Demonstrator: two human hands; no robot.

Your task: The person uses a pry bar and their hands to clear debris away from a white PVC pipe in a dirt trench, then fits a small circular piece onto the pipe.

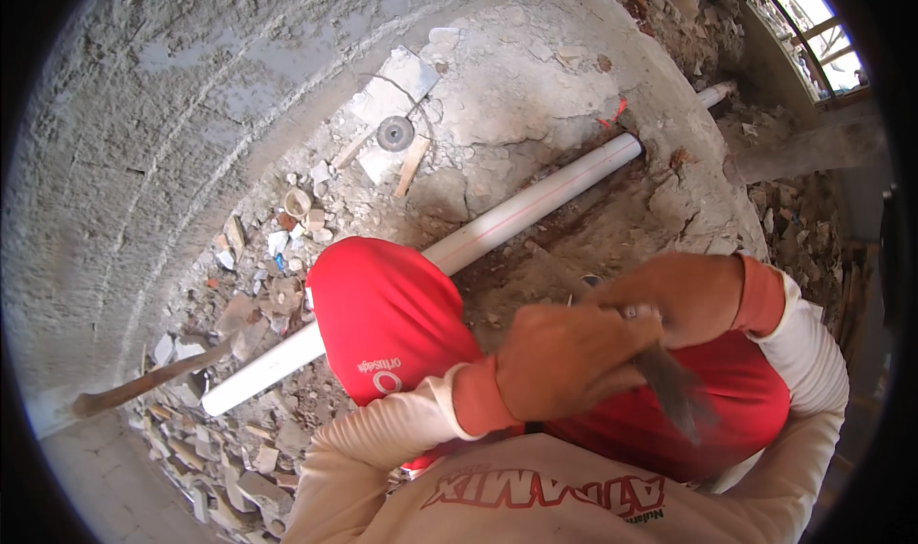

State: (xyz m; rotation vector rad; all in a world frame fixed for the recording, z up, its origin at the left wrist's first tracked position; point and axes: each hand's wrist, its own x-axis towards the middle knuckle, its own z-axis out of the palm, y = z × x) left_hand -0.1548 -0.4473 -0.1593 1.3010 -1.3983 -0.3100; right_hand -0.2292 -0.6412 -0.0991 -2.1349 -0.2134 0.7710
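My left hand [574, 358] and my right hand [669, 300] meet over my lap, both closed and smeared by motion. A flat grey blade-like piece [677, 396] juts out below the left hand's fingers, too blurred to name. What the right hand's fingers hold is hidden behind the left hand. Just beyond them, a narrow brownish-grey bar [557, 265] slants toward the hands; I cannot tell whether it joins the grey piece. A long white plastic pipe [535, 205] with a red line lies across the rubble, partly covered by my red-clad knee [387, 310].
A round grey disc [395, 134] lies by a pale slab [394, 85] and wood scraps. A wooden handle [153, 380] leans in the rubble [263, 487] at left. Rough wall [153, 152] rises on the left; a concrete ledge [660, 95] runs along the far right.
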